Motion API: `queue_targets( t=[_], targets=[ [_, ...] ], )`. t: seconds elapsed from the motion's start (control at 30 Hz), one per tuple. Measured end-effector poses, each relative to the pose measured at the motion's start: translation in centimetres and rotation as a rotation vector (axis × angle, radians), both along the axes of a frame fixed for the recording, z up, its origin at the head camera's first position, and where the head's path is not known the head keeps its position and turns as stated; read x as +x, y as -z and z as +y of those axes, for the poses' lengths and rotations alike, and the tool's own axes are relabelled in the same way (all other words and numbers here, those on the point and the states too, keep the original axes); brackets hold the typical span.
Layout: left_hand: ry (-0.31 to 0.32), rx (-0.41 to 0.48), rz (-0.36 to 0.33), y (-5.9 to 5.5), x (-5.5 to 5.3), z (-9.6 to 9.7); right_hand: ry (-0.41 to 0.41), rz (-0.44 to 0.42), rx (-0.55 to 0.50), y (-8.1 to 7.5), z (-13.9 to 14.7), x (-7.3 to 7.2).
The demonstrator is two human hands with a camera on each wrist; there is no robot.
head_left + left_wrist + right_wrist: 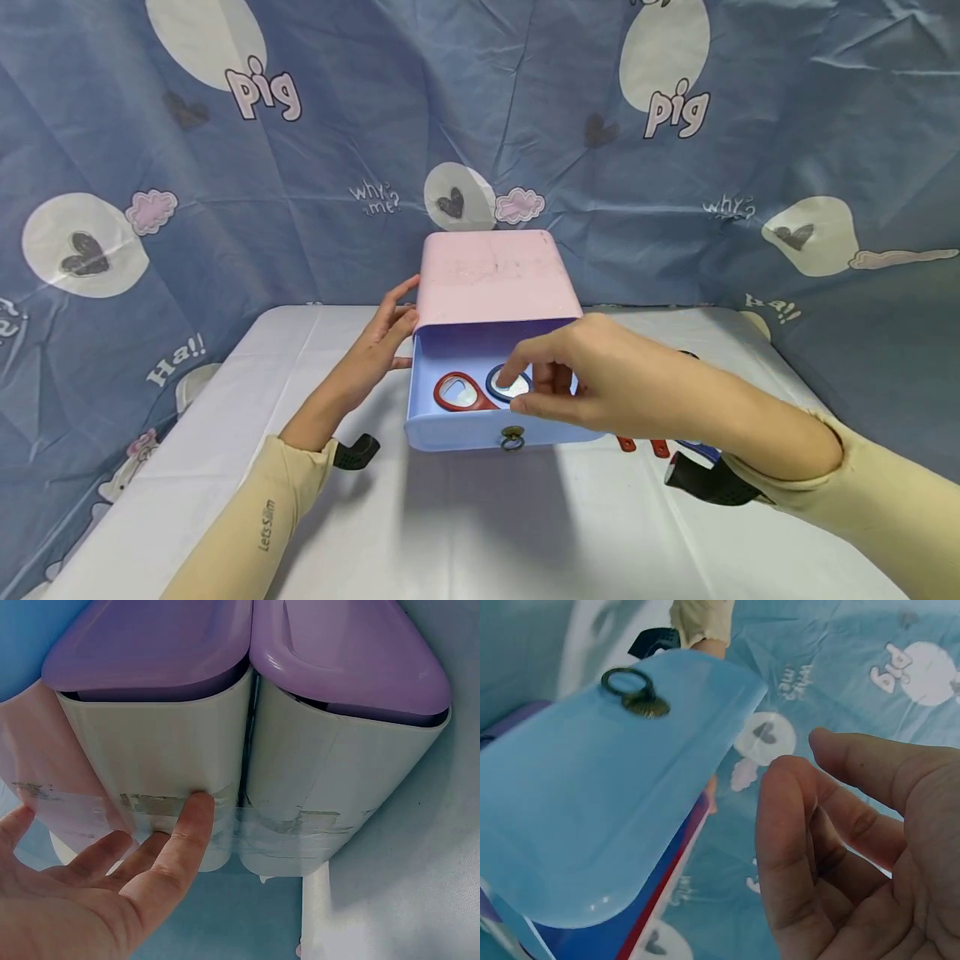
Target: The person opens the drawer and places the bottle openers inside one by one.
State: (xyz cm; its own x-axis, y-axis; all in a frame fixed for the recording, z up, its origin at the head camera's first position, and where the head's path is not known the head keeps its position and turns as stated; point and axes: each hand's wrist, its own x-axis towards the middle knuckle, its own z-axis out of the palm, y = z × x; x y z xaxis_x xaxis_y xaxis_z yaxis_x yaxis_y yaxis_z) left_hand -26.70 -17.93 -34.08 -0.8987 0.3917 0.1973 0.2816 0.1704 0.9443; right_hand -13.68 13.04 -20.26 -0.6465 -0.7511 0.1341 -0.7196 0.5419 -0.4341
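Observation:
A light blue drawer (450, 432) with a small ring pull (512, 442) stands pulled out of a pink casing (495, 275). Inside it lie a red-rimmed magnifying glass (457, 392) and a blue-rimmed magnifying glass (495, 390). My right hand (600, 375) hangs over the drawer's right part, its index fingertip overlapping the blue rim. In the right wrist view, thumb and bent fingers stand apart with nothing between them. My left hand (367, 354) rests against the casing's left side. The left wrist view shows its fingers spread along clear tape on the stacked casings.
White casings (157, 750) with purple drawers (165, 645) are stacked beneath the pink one. Right of the stack, red handles (660, 448) and a blue piece (701, 452) lie on the white tablecloth (480, 533), partly behind my right forearm. A patterned blue cloth (375, 108) hangs behind.

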Motion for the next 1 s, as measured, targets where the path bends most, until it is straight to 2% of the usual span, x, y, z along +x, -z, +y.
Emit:
queue_targets(
  t=[0.23,0.4,0.67,1.0],
  targets=[
    [0.003,0.004,0.003,0.0,0.0,0.0,-0.037,0.032,-0.048,1.2,0.8,1.7],
    [0.004,0.006,0.000,0.1,0.0,0.0,-0.046,0.066,-0.043,2.5,1.2,2.8],
    [-0.007,-0.005,0.002,0.1,-0.1,0.0,-0.014,0.181,0.055,5.5,1.4,4.0],
    [-0.009,-0.008,-0.004,0.0,0.0,0.1,0.013,0.279,0.153,7.9,0.8,4.0]
  ],
)
